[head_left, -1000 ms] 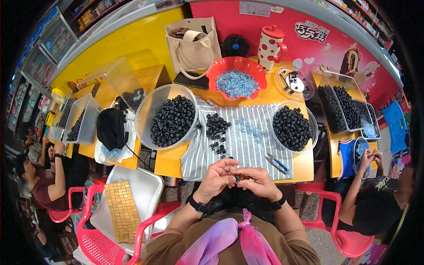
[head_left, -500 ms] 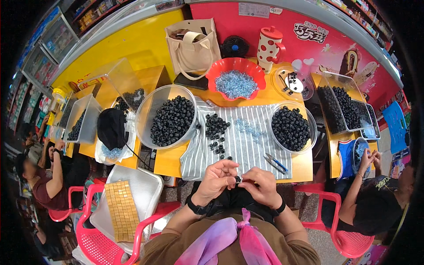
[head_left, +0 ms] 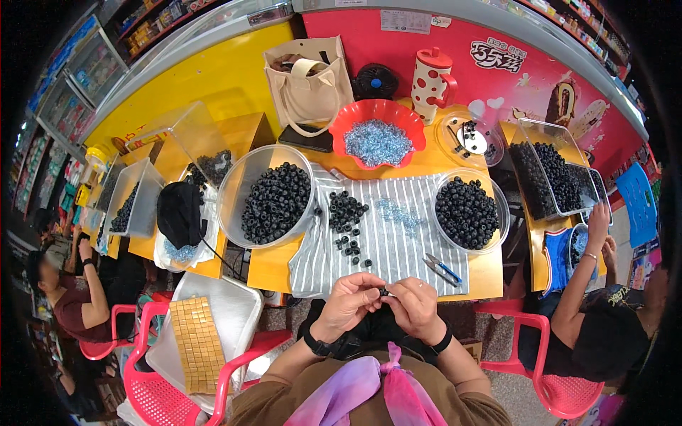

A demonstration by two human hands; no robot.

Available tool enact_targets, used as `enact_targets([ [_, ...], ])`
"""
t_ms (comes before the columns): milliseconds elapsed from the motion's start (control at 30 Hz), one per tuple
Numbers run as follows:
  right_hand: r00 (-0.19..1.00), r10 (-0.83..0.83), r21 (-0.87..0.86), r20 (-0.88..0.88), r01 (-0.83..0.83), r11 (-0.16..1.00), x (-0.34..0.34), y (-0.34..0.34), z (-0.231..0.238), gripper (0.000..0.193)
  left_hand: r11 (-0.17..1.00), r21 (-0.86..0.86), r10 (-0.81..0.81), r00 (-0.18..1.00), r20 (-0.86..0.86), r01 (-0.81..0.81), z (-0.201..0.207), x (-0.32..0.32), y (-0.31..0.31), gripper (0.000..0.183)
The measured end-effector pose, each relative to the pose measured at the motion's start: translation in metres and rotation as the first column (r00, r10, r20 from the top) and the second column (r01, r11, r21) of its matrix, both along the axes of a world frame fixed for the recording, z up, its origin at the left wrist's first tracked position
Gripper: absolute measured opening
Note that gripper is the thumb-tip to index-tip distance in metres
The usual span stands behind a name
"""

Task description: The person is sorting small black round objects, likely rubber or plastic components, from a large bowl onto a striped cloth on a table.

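One black bead [head_left: 383,291] is between the two hands, just off the near edge of the striped cloth [head_left: 391,259]. The left hand [head_left: 346,304] pinches it with thumb and finger. The right hand [head_left: 414,307] has its thumb and finger pressed close together at the bead's other side. The bead is tiny and half hidden, so I cannot tell which way its hole points. It looks light, hard and smooth, so it may slip and roll. Its round sides should be the best place to hold.

On the cloth's left part is one heap [head_left: 347,211] of loose black beads, too many to count. One patch of blue beads [head_left: 399,215] is on its middle, and one cutter [head_left: 442,270] on its near right corner. Two tubs of black beads stand by it: a left tub [head_left: 234,188] and a right tub [head_left: 501,227]. Past its far edge are one red bowl [head_left: 341,128], one bag [head_left: 307,89] and one cup [head_left: 430,99].
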State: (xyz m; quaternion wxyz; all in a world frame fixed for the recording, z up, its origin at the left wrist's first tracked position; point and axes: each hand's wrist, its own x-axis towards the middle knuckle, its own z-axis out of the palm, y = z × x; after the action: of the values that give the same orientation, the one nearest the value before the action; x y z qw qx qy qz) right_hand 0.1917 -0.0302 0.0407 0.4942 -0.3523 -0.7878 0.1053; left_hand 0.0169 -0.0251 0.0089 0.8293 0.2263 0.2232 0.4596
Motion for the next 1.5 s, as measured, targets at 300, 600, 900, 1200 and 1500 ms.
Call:
enact_targets([
  [300, 0.998, -0.055, -0.045, -0.031, 0.053, 0.998, -0.009, -0.006, -0.01, 0.015, 0.965, 0.253, 0.099, 0.992, -0.077, -0.076, 0.002, 0.005, 0.002, 0.011],
  [600, 0.925, -0.142, -0.348, -0.352, 0.011, 0.937, -0.022, -0.017, -0.009, 0.009, 0.774, 0.628, 0.363, 0.871, -0.332, -0.083, 0.014, 0.005, 0.001, 0.013],
  [900, 0.935, 0.008, -0.292, -0.355, -0.119, 0.949, -0.007, -0.002, -0.009, 0.014, 0.905, 0.426, 0.145, 0.954, -0.262, -0.02, 0.018, -0.003, 0.007, 0.011],
  [1200, 0.943, 0.237, -0.314, -0.235, -0.305, 0.899, 0.015, 0.011, 0.005, 0.035, 0.975, 0.197, -0.082, 0.988, -0.131, 0.107, 0.031, -0.003, 0.011, 0.05],
  [1500, 0.869, 0.482, -0.242, -0.114, -0.494, 0.835, 0.022, 0.014, 0.021, 0.041, 0.945, 0.221, -0.198, 0.958, -0.206, 0.242, 0.037, -0.006, 0.01, 0.053],
])
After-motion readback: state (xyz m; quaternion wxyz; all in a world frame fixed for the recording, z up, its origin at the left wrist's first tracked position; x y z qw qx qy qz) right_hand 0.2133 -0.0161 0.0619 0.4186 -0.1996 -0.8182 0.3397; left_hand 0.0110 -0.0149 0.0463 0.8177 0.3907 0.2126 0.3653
